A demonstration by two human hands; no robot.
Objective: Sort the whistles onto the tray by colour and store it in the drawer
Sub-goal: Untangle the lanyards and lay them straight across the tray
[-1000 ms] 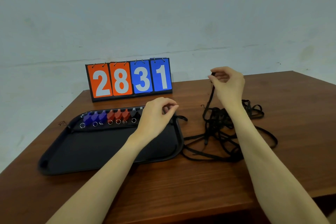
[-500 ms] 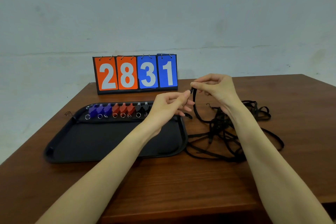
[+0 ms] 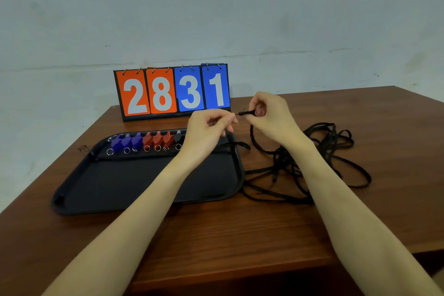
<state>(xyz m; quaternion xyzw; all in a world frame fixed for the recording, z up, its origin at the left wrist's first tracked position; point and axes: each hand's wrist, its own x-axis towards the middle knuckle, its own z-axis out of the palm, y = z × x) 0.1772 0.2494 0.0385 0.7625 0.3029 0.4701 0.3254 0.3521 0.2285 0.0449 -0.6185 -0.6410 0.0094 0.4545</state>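
Note:
A black tray (image 3: 149,182) lies on the wooden table. Along its far edge stand three blue whistles (image 3: 126,143), three red whistles (image 3: 157,140) and a black whistle (image 3: 177,137), each with a metal ring. My left hand (image 3: 206,132) hovers over the tray's far right corner and pinches something small at its fingertips. My right hand (image 3: 269,115) holds the end of a black lanyard (image 3: 247,113), lifted above the table. The two hands meet at that lanyard end. What my left fingers pinch is too small to tell.
A tangle of black lanyards (image 3: 312,166) lies right of the tray. A flip scoreboard (image 3: 171,91) reading 2831 stands at the table's back against the wall. A small dark wire bit (image 3: 83,148) lies left of the tray.
My right hand brought the lanyard end leftward toward my left hand. My left hand rose from the tray's corner, and the fingertips of both hands now meet at the lanyard end.

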